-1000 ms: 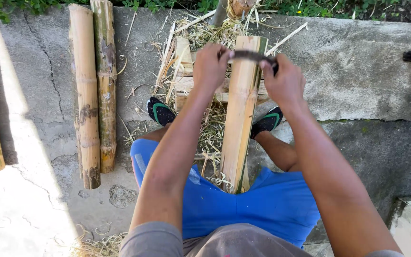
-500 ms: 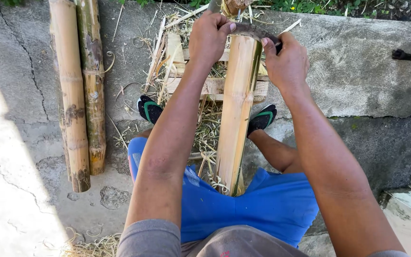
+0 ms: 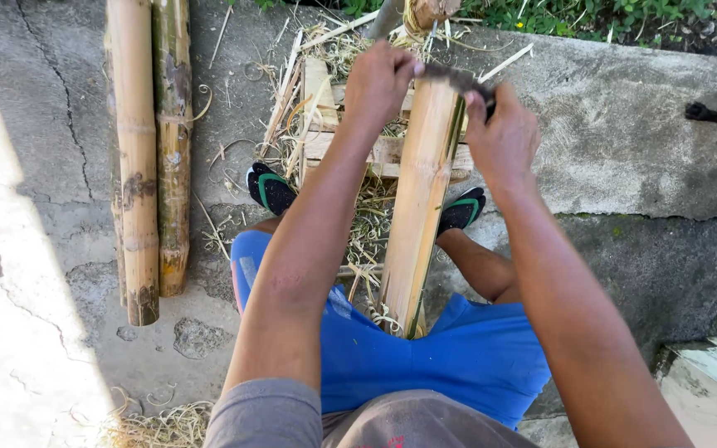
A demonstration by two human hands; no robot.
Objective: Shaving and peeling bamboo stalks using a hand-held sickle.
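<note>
A split bamboo piece (image 3: 418, 199) leans from my lap up onto a low wooden frame (image 3: 325, 116). Across its far end lies a dark metal blade (image 3: 456, 79). My left hand (image 3: 379, 83) grips the blade's left end and my right hand (image 3: 504, 137) grips its right end, one on each side of the bamboo. My legs in blue shorts (image 3: 425, 353) straddle the bamboo, and my feet in dark sandals (image 3: 269, 189) rest beside the frame.
Two whole bamboo poles (image 3: 149, 158) lie side by side on the concrete at the left. Shavings and thin strips (image 3: 367, 224) litter the ground around the frame. A concrete step (image 3: 624, 141) runs across the right, with grass behind it. A pale board (image 3: 711, 386) sits at the lower right.
Both hands with the blade have shifted slightly toward the bamboo's far end, and the view has swung a little, sliding the two poles rightward in the frame.
</note>
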